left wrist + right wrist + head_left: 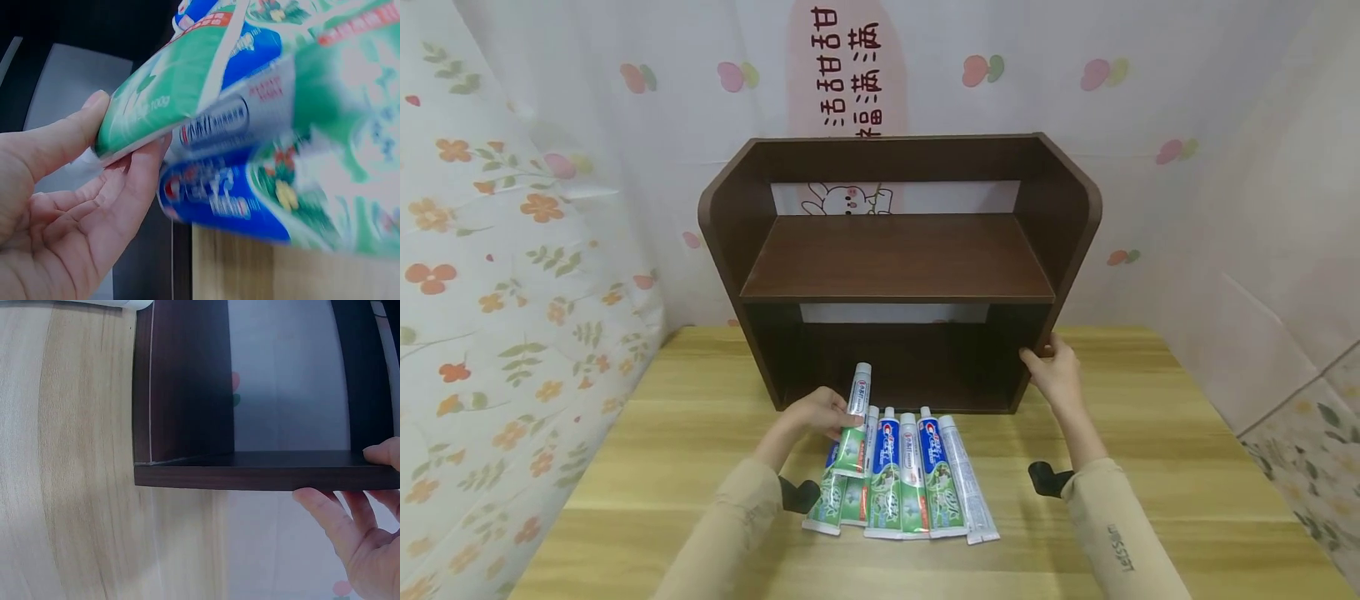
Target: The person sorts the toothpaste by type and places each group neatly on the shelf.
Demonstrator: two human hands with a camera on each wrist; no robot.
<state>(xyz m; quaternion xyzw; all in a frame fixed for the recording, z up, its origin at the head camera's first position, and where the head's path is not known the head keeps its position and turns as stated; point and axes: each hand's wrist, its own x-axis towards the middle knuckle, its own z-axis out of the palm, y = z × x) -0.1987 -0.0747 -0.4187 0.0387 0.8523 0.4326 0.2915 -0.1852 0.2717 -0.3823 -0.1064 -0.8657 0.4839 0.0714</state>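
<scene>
My left hand (820, 411) pinches a green and white toothpaste tube (854, 446) between thumb and fingers. The tube is raised over a row of several toothpaste tubes (886, 483) lying side by side on the table, caps toward the shelf. In the left wrist view the held tube (165, 84) slants above a blue-and-green tube (215, 197), partly blurred. My right hand (1060, 375) grips the right side panel of a dark brown two-tier shelf (895, 258). In the right wrist view, thumb and fingers sit on either side of that panel (262, 477).
The shelf stands on a wood-grain table (655, 467) with open upper and lower compartments. Behind it hangs a white cloth (940, 100) with printed hearts and writing; a floral cloth (527, 275) hangs at left. The rightmost tube (967, 479) lies slightly tilted.
</scene>
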